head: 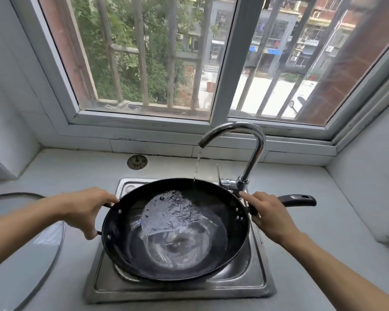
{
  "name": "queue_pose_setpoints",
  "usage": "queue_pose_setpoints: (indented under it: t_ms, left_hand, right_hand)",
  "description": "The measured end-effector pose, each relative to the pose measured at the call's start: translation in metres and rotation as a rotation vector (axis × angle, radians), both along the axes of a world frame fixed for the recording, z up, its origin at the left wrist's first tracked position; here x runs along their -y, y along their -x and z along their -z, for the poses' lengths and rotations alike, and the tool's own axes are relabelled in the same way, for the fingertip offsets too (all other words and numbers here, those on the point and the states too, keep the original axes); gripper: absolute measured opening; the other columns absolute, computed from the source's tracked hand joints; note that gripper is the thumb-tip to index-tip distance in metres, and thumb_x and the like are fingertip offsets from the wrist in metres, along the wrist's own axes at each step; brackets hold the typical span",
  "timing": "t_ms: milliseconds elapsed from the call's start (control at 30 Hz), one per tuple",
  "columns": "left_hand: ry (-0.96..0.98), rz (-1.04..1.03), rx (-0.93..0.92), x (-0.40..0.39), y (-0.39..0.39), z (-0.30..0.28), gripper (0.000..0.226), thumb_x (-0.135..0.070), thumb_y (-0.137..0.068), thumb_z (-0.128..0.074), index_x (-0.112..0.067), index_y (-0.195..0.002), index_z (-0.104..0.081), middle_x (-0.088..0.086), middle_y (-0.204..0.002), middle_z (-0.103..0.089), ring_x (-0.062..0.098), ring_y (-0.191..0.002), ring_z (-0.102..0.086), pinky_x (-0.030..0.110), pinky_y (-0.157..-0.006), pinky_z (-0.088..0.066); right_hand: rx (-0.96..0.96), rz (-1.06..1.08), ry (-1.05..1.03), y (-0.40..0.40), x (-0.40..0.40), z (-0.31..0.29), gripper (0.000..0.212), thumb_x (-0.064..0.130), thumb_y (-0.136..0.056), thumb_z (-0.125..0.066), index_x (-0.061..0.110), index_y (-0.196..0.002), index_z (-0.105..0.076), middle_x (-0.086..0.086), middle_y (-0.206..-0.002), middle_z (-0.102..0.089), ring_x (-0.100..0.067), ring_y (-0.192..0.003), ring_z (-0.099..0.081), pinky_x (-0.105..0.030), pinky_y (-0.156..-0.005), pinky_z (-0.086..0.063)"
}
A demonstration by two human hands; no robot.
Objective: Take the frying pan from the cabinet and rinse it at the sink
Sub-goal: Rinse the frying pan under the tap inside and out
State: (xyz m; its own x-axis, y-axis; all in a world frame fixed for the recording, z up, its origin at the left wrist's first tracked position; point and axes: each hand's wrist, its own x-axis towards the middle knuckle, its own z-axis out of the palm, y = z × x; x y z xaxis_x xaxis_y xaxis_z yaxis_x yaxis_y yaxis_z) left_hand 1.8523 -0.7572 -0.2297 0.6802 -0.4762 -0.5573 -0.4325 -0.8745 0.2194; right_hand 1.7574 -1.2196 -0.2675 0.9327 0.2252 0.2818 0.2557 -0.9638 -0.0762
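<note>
Holding the frying pan [175, 230] over the sink [180, 286], the person has both hands on it: the left hand [85, 209] curls round the small helper handle at the pan's left rim, and the right hand [267, 214] grips the long black handle [298, 199] near where it joins the bowl, forefinger stretched toward the rim. Water runs from the faucet [245, 151] into the pan and pools in its bottom. Judging by its width and the water inside, the pan is heavy and stiff, and its wet rim is likely slippery; the two handles look the safest places to hold. One pan, one faucet, one sink, one glass lid [25, 243] on the desk [346, 254] at left, one strainer [137, 162] behind the sink.
</note>
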Motion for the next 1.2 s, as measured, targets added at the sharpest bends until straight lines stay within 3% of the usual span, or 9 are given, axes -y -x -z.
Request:
queue_pose_setpoints:
  t_ms: [67, 200, 333, 400, 500, 833, 900, 1000, 1200]
  left_hand:
    - [0.047, -0.019, -0.043, 0.001, 0.002, 0.007, 0.084, -0.034, -0.042, -0.074, -0.037, -0.124, -0.057, -0.023, -0.111, -0.062, 0.001, -0.104, -0.062, 0.027, -0.086, -0.053]
    - [0.102, -0.036, -0.090, 0.004, 0.005, 0.023, 0.084, -0.033, -0.040, -0.074, -0.034, -0.123, -0.058, -0.023, -0.108, -0.062, 0.015, -0.102, -0.067, 0.036, -0.086, -0.056]
    - [0.137, -0.021, -0.121, 0.013, 0.001, 0.033, 0.094, -0.034, -0.041, -0.076, -0.032, -0.132, -0.054, -0.022, -0.119, -0.062, -0.005, -0.109, -0.059, 0.016, -0.087, -0.051]
    - [0.147, -0.033, -0.125, 0.019, 0.000, 0.038, 0.097, -0.032, -0.043, -0.079, -0.027, -0.135, -0.050, -0.016, -0.125, -0.059, -0.001, -0.113, -0.057, 0.016, -0.089, -0.050]
    - [0.172, -0.029, -0.072, 0.029, -0.002, 0.046, 0.100, -0.031, -0.043, -0.081, -0.025, -0.137, -0.046, -0.010, -0.126, -0.056, 0.007, -0.113, -0.055, 0.026, -0.093, -0.050]
    - [0.334, 0.039, 0.255, 0.054, -0.016, 0.060, 0.085, -0.043, -0.038, -0.077, -0.036, -0.118, -0.049, -0.013, -0.112, -0.057, 0.014, -0.105, -0.054, 0.029, -0.091, -0.048]
    - [0.326, 0.057, 0.329, 0.053, -0.022, 0.060, 0.089, -0.045, -0.040, -0.075, -0.036, -0.124, -0.046, -0.011, -0.116, -0.056, 0.017, -0.107, -0.053, 0.029, -0.093, -0.046]
    - [0.250, 0.045, 0.383, 0.047, -0.029, 0.051, 0.108, -0.047, -0.043, -0.074, -0.021, -0.143, -0.039, -0.002, -0.131, -0.051, 0.023, -0.115, -0.045, 0.030, -0.100, -0.038]
    - [0.033, 0.030, 0.375, 0.021, -0.032, 0.019, 0.112, -0.033, -0.048, -0.080, -0.023, -0.147, -0.029, -0.002, -0.135, -0.046, 0.020, -0.122, -0.040, 0.027, -0.102, -0.035]
  right_hand:
    - [0.002, 0.001, 0.028, 0.001, 0.004, -0.008, 0.072, -0.006, -0.051, -0.082, 0.015, -0.118, -0.067, 0.001, -0.081, -0.063, -0.024, -0.071, -0.059, -0.033, -0.061, -0.046]
    - [-0.010, -0.027, 0.061, 0.006, 0.011, -0.026, 0.068, -0.007, -0.050, -0.081, 0.013, -0.113, -0.068, 0.000, -0.078, -0.063, -0.025, -0.067, -0.060, -0.032, -0.061, -0.047]
    - [-0.020, -0.042, 0.080, 0.011, 0.020, -0.041, 0.066, -0.007, -0.053, -0.081, 0.013, -0.113, -0.067, -0.001, -0.081, -0.065, -0.027, -0.069, -0.060, -0.038, -0.061, -0.051]
    - [-0.010, -0.038, 0.095, 0.014, 0.026, -0.047, 0.065, -0.008, -0.052, -0.082, 0.012, -0.112, -0.067, -0.002, -0.082, -0.066, -0.027, -0.069, -0.061, -0.038, -0.062, -0.051]
    - [0.021, -0.023, 0.120, 0.018, 0.030, -0.057, 0.063, -0.009, -0.051, -0.082, 0.012, -0.109, -0.069, -0.001, -0.083, -0.066, -0.027, -0.069, -0.061, -0.036, -0.062, -0.050]
    - [0.115, 0.070, 0.151, 0.035, 0.033, -0.061, 0.051, -0.011, -0.048, -0.083, 0.013, -0.091, -0.070, -0.001, -0.083, -0.065, -0.029, -0.071, -0.060, -0.036, -0.060, -0.047]
    - [0.106, 0.100, 0.116, 0.036, 0.033, -0.054, 0.048, -0.010, -0.050, -0.083, 0.014, -0.089, -0.069, -0.001, -0.083, -0.064, -0.028, -0.072, -0.060, -0.037, -0.061, -0.047]
    - [0.079, 0.134, 0.057, 0.034, 0.032, -0.039, 0.046, -0.009, -0.052, -0.081, 0.015, -0.089, -0.068, -0.001, -0.084, -0.063, -0.029, -0.076, -0.060, -0.038, -0.062, -0.047]
    - [0.037, 0.108, -0.065, 0.015, 0.010, -0.003, 0.040, -0.006, -0.060, -0.080, 0.014, -0.093, -0.067, -0.002, -0.087, -0.064, -0.029, -0.080, -0.060, -0.038, -0.066, -0.045]
